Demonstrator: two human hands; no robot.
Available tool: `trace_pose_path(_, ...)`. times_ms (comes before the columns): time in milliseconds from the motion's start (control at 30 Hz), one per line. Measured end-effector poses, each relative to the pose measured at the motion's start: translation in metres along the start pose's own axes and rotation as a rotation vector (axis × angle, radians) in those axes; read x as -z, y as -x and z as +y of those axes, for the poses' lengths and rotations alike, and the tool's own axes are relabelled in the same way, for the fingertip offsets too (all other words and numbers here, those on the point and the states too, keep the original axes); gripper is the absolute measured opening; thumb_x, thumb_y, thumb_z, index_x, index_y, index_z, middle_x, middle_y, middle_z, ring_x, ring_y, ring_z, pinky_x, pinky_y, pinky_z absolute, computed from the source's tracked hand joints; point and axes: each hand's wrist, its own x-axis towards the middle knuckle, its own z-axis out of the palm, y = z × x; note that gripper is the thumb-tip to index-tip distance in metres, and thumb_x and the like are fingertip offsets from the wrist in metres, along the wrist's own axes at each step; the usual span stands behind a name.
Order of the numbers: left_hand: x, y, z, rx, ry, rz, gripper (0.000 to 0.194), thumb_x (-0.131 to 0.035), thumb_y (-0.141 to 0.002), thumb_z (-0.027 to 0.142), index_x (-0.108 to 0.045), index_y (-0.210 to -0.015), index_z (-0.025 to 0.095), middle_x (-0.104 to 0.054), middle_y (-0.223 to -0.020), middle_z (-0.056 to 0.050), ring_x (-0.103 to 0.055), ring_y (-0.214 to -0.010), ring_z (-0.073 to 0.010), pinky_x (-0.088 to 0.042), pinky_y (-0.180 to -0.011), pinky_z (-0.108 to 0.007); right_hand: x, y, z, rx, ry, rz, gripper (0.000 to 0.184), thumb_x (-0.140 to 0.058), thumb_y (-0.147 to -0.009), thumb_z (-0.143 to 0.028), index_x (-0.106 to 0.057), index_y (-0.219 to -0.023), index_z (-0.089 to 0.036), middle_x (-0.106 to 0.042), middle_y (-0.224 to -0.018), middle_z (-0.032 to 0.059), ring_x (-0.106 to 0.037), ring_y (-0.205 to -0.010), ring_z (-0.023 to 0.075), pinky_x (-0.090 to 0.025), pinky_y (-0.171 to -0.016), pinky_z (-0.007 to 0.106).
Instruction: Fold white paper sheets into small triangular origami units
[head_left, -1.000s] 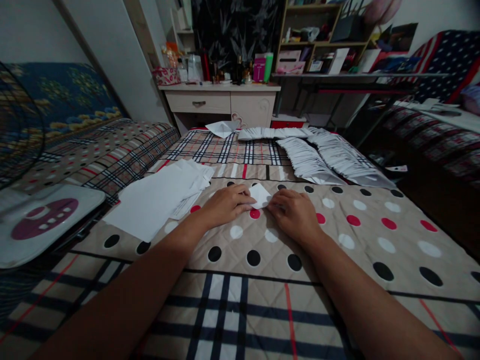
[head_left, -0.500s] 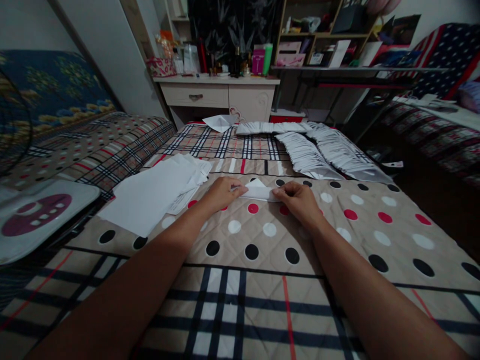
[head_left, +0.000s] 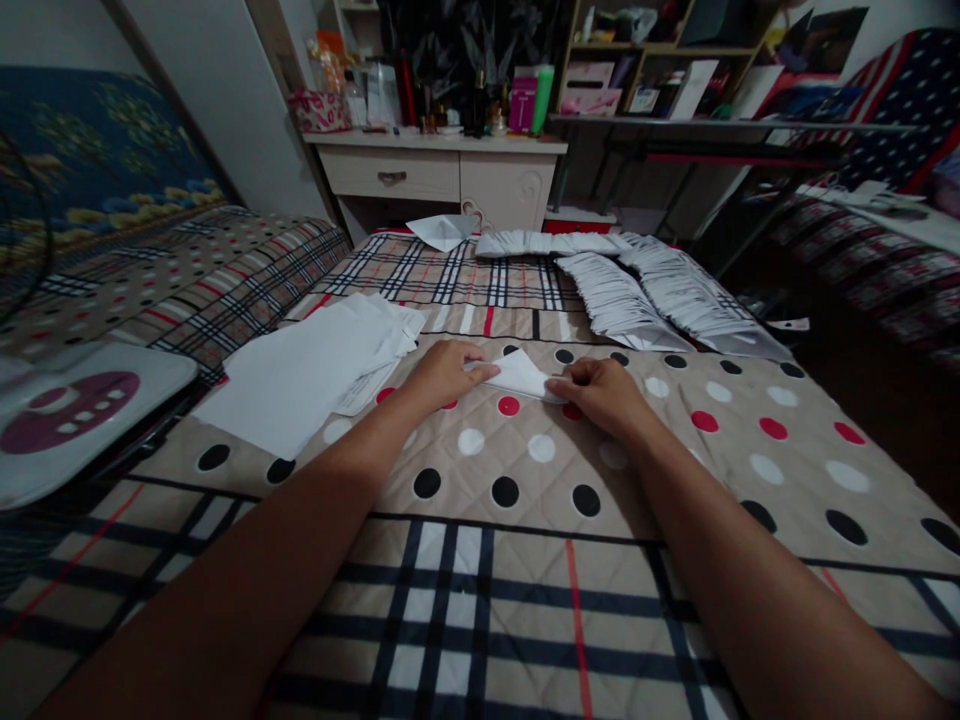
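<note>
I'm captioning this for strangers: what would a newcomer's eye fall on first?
Probably the left hand and right hand, holding a folded paper between them over the bed. Next might come the fanned paper rows toward the bed's far right, then the white sheets lying left of the hands.

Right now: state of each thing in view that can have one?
Paper: folded
Left hand: pinching paper's left end
Right hand: pinching its right end
Loose sheets: overlapping pile
Paper rows: packed, overlapping
Far sheet: creased
Drawer: shut
Cabinet door: shut
Green container: upright
</note>
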Motion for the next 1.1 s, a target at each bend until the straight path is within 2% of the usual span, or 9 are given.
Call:
trace_pose_path(267,-0.001,-0.003,-0.007,0.025,0.002,0.035,0.027,-0.072,-0.072,0.045,-0.076,-0.080,0.020,-0.071,-0.083,-0.005,-0.062,-0.076,-0.0194,-0.045,-0.075,-0.031,0.002,0.001,-0.006,-0.007,0.126,0.014,0.026,-0.068,-0.070,-0.039,-0.061,-0.055,-0.019,-0.060,-0.054,0.0010,-0.050,-0.051,0.0140,-0.027,-0.051,0.029)
trace_pose_path(633,-0.001,-0.004,-0.004,0.075,-0.052,0.026,0.031,-0.075,-0.068,0.047,-0.076,-0.084,0.021,-0.070,-0.082,-0.004,-0.059,-0.073,-0.0180,-0.041,-0.067,-0.030,0.002,0.004,-0.010,0.019,0.167,0.004,0.027,-0.065,-0.070,-0.036,-0.055,-0.052,-0.019,-0.053,-0.052,-0.0012,-0.046,-0.051,0.0122,-0.026,-0.051,0.028)
trace_pose_path(833,0.001,-0.003,-0.002,0.138,-0.123,0.053,0.036,-0.078,-0.063,0.050,-0.076,-0.085,0.022,-0.065,-0.071,-0.002,-0.054,-0.062,-0.0158,-0.035,-0.057,-0.029,0.002,0.003,-0.009,0.009,0.154,-0.014,0.028,-0.067,-0.070,-0.037,-0.056,-0.052,-0.019,-0.055,-0.051,-0.0005,-0.046,-0.050,0.0124,-0.026,-0.050,0.028)
trace_pose_path(900,0.003,-0.002,-0.001,0.168,-0.141,0.068,0.035,-0.079,-0.062,0.049,-0.076,-0.084,0.022,-0.063,-0.068,-0.002,-0.053,-0.060,-0.0152,-0.034,-0.055,-0.028,0.001,0.003,-0.008,-0.005,0.159,-0.001,0.025,-0.069,-0.070,-0.037,-0.060,-0.056,-0.019,-0.059,-0.056,0.0005,-0.049,-0.053,0.0134,-0.028,-0.051,0.028)
trace_pose_path(967,0.007,-0.001,0.000,0.189,-0.133,0.070,0.031,-0.080,-0.063,0.045,-0.074,-0.081,0.021,-0.063,-0.069,-0.001,-0.054,-0.061,-0.0144,-0.034,-0.055,-0.028,-0.001,0.003,-0.006,0.003,0.148,0.030,0.016,-0.071,-0.068,-0.035,-0.067,-0.068,-0.019,-0.065,-0.066,0.0017,-0.054,-0.059,0.0149,-0.032,-0.054,0.028)
trace_pose_path(1100,0.018,0.000,0.000,0.251,-0.138,0.028,0.028,-0.081,-0.061,0.041,-0.070,-0.077,0.020,-0.066,-0.072,0.000,-0.056,-0.062,-0.0135,-0.034,-0.055,-0.026,-0.003,0.002,-0.002,0.048,0.147,0.050,0.024,-0.073,-0.068,-0.030,-0.071,-0.089,-0.020,-0.070,-0.085,0.0041,-0.060,-0.071,0.0172,-0.038,-0.060,0.028)
